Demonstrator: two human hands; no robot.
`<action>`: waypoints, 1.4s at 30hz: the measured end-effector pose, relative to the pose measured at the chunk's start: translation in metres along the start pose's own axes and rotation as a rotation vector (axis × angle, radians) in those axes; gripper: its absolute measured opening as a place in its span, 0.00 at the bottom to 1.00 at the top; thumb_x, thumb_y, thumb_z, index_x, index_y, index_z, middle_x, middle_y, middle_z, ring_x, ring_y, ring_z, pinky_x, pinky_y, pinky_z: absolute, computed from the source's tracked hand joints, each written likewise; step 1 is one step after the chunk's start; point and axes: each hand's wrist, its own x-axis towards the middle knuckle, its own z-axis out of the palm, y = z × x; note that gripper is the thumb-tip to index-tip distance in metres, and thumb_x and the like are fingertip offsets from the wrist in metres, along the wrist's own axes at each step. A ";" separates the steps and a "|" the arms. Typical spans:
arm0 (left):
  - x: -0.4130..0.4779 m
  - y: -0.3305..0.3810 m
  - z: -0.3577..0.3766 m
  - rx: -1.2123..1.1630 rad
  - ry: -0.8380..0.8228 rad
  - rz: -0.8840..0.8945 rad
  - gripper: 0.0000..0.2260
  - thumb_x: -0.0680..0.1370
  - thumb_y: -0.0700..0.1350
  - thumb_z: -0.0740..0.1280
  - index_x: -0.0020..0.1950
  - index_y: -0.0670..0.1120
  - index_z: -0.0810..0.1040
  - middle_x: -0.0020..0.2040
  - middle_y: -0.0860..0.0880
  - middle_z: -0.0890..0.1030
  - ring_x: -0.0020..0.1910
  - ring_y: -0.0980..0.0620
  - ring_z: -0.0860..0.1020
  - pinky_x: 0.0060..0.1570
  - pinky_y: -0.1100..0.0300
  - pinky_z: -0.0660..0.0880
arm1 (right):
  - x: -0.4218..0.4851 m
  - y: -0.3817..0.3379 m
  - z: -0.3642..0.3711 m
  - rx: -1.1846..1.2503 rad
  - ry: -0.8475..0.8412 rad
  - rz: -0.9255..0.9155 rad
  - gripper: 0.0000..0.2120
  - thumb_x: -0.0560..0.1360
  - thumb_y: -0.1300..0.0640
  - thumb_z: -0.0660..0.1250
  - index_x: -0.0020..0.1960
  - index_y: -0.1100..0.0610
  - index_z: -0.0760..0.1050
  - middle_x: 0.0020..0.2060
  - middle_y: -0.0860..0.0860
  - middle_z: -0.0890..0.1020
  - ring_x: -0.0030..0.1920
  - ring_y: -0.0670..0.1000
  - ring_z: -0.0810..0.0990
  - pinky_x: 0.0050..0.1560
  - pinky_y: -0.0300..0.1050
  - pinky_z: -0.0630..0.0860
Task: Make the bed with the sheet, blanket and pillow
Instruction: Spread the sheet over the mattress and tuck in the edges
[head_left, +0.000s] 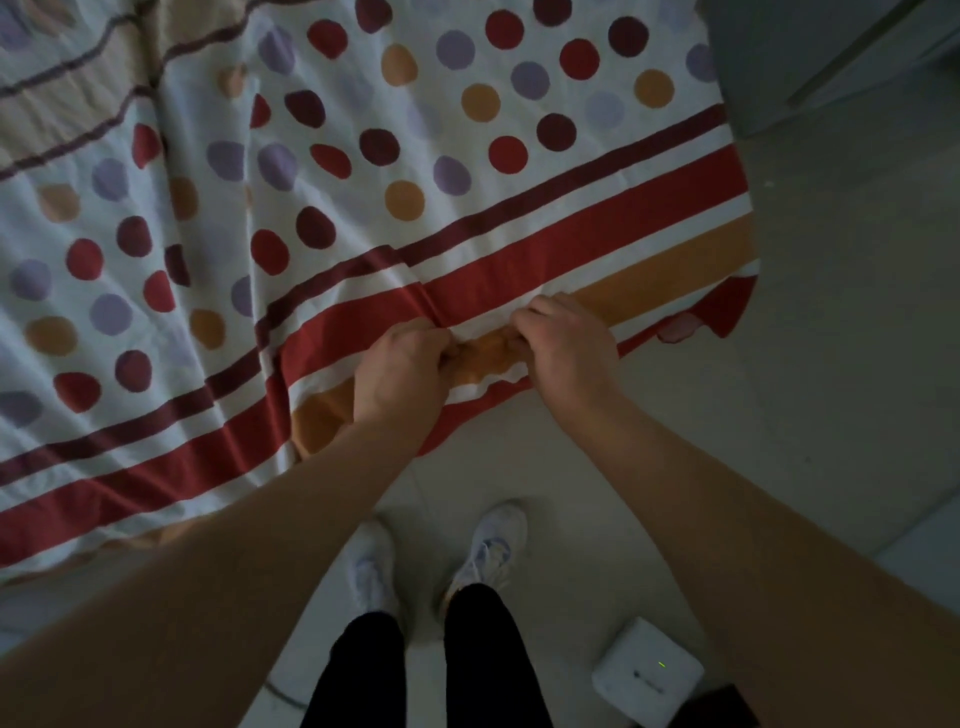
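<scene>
A white sheet (363, 171) with red, purple and orange dots and a striped red and orange border lies spread over the bed, wrinkled on the left. My left hand (402, 371) and my right hand (566, 345) sit close together at the near border. Both grip a bunched fold of the orange stripe between fingers and thumb. The sheet's right corner hangs over the bed's edge. No pillow is in view.
I stand on a pale tiled floor (831, 364) at the bed's edge, white shoes (488, 551) close to the hanging sheet. A small white box with a green light (647, 675) hangs near my right leg. Grey furniture (831, 52) stands at the top right.
</scene>
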 end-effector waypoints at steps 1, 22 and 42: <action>0.000 0.000 -0.001 -0.004 0.002 0.002 0.03 0.74 0.46 0.74 0.45 0.48 0.85 0.39 0.53 0.78 0.39 0.52 0.75 0.37 0.58 0.73 | 0.000 0.001 0.001 0.001 0.002 -0.003 0.07 0.67 0.68 0.75 0.40 0.58 0.80 0.35 0.49 0.78 0.38 0.52 0.76 0.37 0.41 0.64; -0.005 0.059 0.001 0.082 -0.239 0.204 0.13 0.79 0.53 0.69 0.58 0.48 0.75 0.55 0.51 0.74 0.55 0.51 0.74 0.51 0.57 0.74 | -0.057 0.045 -0.050 -0.101 -0.196 0.303 0.04 0.78 0.55 0.68 0.50 0.53 0.81 0.46 0.48 0.80 0.50 0.51 0.78 0.43 0.45 0.73; 0.076 0.230 0.061 0.102 -0.140 0.205 0.09 0.79 0.49 0.68 0.56 0.47 0.76 0.51 0.50 0.77 0.51 0.50 0.76 0.47 0.55 0.77 | -0.023 0.206 -0.106 -0.050 -0.081 0.259 0.08 0.79 0.53 0.67 0.57 0.52 0.80 0.52 0.47 0.79 0.55 0.51 0.75 0.47 0.46 0.75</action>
